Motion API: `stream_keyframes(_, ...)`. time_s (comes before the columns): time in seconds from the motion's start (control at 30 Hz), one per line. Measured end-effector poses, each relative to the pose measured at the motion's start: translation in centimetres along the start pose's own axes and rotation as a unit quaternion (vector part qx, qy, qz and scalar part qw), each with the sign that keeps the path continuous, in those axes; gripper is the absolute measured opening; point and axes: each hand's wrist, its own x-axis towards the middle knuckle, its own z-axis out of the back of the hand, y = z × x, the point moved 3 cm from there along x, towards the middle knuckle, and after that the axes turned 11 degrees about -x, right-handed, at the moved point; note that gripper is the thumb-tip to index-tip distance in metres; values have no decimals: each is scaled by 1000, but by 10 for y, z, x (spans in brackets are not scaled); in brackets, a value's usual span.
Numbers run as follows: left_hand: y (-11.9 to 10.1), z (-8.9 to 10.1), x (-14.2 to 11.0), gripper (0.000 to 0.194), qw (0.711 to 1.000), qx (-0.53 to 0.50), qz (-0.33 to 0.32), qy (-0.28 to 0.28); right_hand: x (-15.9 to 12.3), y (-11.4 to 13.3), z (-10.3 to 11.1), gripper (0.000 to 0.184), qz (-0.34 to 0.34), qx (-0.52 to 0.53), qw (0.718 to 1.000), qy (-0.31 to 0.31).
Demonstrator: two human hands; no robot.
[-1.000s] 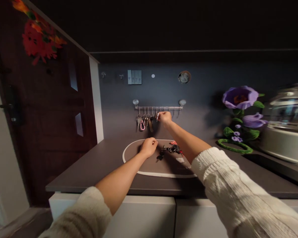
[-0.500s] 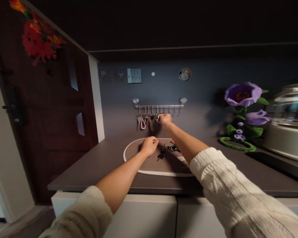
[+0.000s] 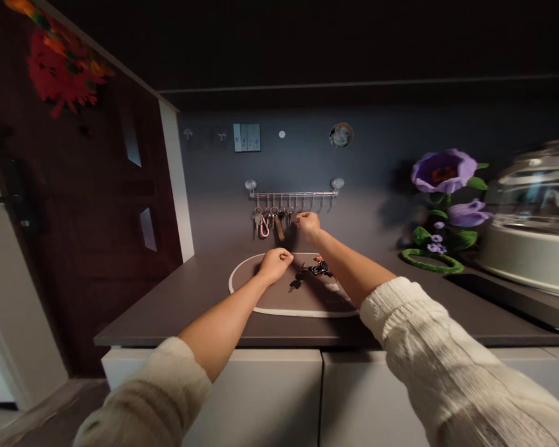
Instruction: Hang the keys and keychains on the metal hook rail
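Observation:
My right hand [image 3: 309,226] is raised in front of the wall, just below a clear hook rail [image 3: 293,194]. Its fingers are curled together, and nothing shows in them. Left of the fingertips, a ring with a small key [image 3: 289,215] hangs from a hook. More keys hang further left, with a pink carabiner [image 3: 264,227] and a brown strap [image 3: 279,230] among them. My left hand [image 3: 274,266] hovers low over the oval mat [image 3: 270,310], fingers curled closed with no visible object. Right of it, a bunch of dark keys [image 3: 313,270] lies on the mat.
Purple felt flowers [image 3: 445,174] with a green ring base stand at the right, beside a clear-domed appliance [image 3: 531,248]. A dark red door [image 3: 97,248] is on the left. A dark cabinet [image 3: 279,43] overhangs the counter [image 3: 168,304].
The ring with the small key, at my right fingertips before, now hangs on a hook, and the fingers have drawn slightly away from it. My left hand keeps its place over the mat.

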Motion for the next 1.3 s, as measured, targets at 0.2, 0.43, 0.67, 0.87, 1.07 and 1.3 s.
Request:
stream_keyframes(0.2, -9, 4, -8, 12, 998, -34, -17, 39, -41, 3, 27, 17, -2, -13, 999, 34)
stream_keyframes(0.43, -20, 7, -19, 18, 993, -13, -21, 113, -95, -14, 52, 17, 70, -133, 985, 89)
stream_keyframes(0.67, -29, 4, -29, 23, 978, -16, -30, 208, -117, -22, 60, 21, 213, -255, 933, 140)
stream_keyframes(0.87, -30, 2, -31, 23, 969, 34, -38, 242, -119, -25, 53, 23, 242, -312, 905, 158)
stream_keyframes(1.07, -27, 2, -30, 17, 968, 70, -49, 237, -119, -26, 49, 25, 238, -339, 895, 164)
stream_keyframes(1.3, -22, 6, -25, 14, 975, 0, -6, 222, -116, -25, 48, 22, 234, -312, 906, 163)
